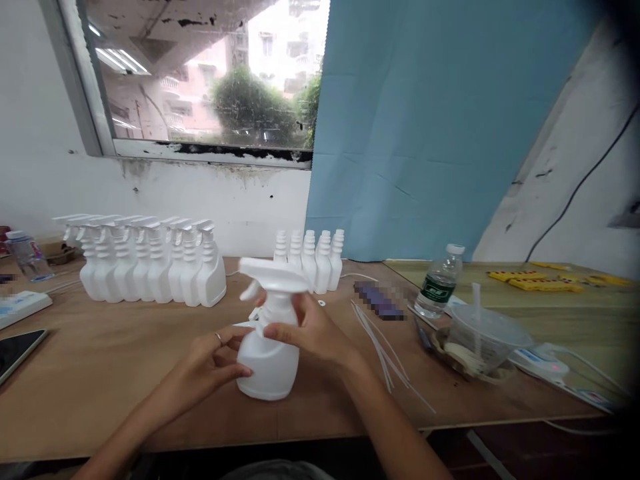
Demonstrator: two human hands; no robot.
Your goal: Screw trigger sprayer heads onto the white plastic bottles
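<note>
White spray bottle (269,363) gripped by left hand (210,363) and right hand (305,330) fingers.

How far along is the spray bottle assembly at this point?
Done: a row of capped spray bottles stands at the back left. In hand: the left hand steadies a white bottle while the right hand grips its trigger head. Left: five uncapped bottles and loose dip tubes.
</note>
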